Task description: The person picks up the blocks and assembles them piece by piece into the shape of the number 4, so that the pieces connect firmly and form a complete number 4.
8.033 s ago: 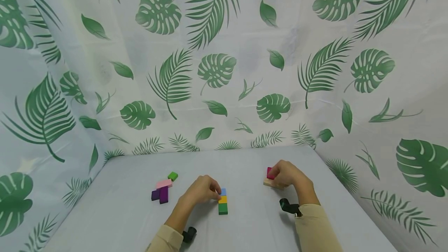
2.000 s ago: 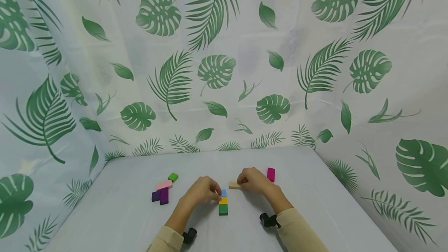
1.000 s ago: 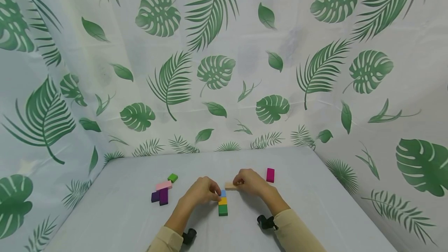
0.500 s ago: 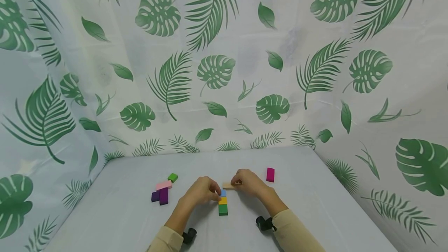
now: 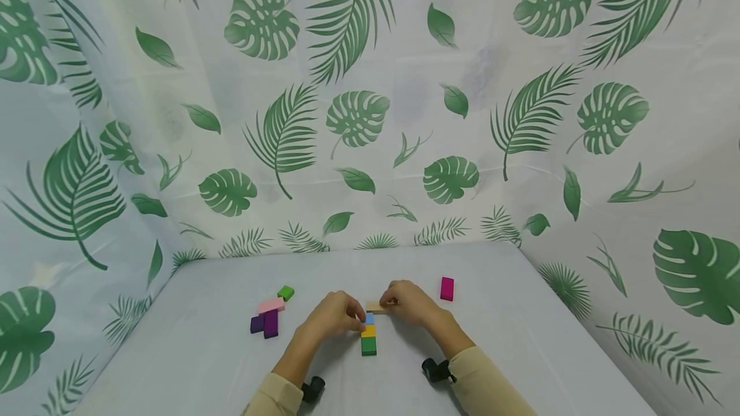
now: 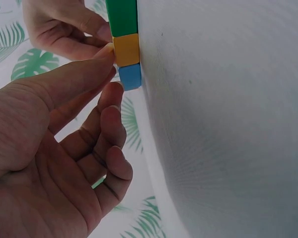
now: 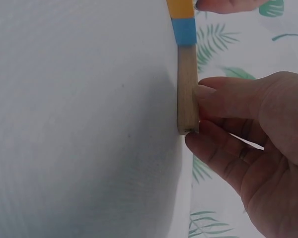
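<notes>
A row of a blue block (image 5: 368, 318), a yellow block (image 5: 368, 330) and a green block (image 5: 368, 346) lies mid-table. My left hand (image 5: 333, 313) is at the row's left side; its thumb and index finger hold the yellow block near its upper edge, the index tip beside the blue one. The other fingers curl loosely in the left wrist view. My right hand (image 5: 410, 303) pinches a long plain wooden block (image 7: 187, 89), lying crosswise at the row's far end. Its left end appears to meet the blue block. The index fingertip's contact is partly hidden.
A magenta block (image 5: 447, 288) lies to the right, beyond my right hand. Left on the table (image 5: 185, 339) are a light green block (image 5: 286, 293), a pink block (image 5: 271, 305), a purple block (image 5: 270, 323) and a dark purple block (image 5: 257, 324). Leaf-patterned cloth walls surround the table.
My right hand has come left from beside the magenta block, bringing the wooden block to the blue block's far end; lately it moves only slightly. My left hand has stayed at the row.
</notes>
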The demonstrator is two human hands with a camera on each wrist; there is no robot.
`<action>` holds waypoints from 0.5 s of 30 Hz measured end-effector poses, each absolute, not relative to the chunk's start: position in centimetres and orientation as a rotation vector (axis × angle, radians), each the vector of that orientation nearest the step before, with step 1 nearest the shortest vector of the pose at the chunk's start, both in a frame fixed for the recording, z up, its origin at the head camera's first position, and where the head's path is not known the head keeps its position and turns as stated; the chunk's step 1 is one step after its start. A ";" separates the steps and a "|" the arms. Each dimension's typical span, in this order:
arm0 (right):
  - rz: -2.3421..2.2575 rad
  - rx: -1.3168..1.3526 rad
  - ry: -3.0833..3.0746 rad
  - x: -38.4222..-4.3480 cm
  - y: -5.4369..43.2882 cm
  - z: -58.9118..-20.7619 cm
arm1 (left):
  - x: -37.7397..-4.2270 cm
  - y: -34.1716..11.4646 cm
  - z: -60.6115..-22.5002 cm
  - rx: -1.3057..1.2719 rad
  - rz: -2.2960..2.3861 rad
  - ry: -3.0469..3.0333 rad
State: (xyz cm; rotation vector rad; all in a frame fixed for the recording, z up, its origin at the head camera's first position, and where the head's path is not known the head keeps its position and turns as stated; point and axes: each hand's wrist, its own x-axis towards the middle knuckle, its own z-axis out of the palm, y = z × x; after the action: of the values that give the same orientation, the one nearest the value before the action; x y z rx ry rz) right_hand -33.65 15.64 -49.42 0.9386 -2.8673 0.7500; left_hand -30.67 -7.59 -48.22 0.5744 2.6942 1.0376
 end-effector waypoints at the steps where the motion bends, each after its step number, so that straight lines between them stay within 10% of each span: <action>1: 0.751 0.947 -2.863 -33.6 15.6 -49.4 | -30.7 -7.6 -48.2 0.573 1.035 2.694; 15: 0.747 0.972 -2.834 -33.4 15.1 -49.4 | -30.6 -7.5 -48.3 0.582 1.030 2.707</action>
State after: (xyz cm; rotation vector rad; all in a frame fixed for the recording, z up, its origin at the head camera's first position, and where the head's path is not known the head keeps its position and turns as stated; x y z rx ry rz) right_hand -33.37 15.13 -49.39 0.9717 -2.8337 0.7471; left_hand -30.65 -7.53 -48.27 0.5823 2.7071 1.0301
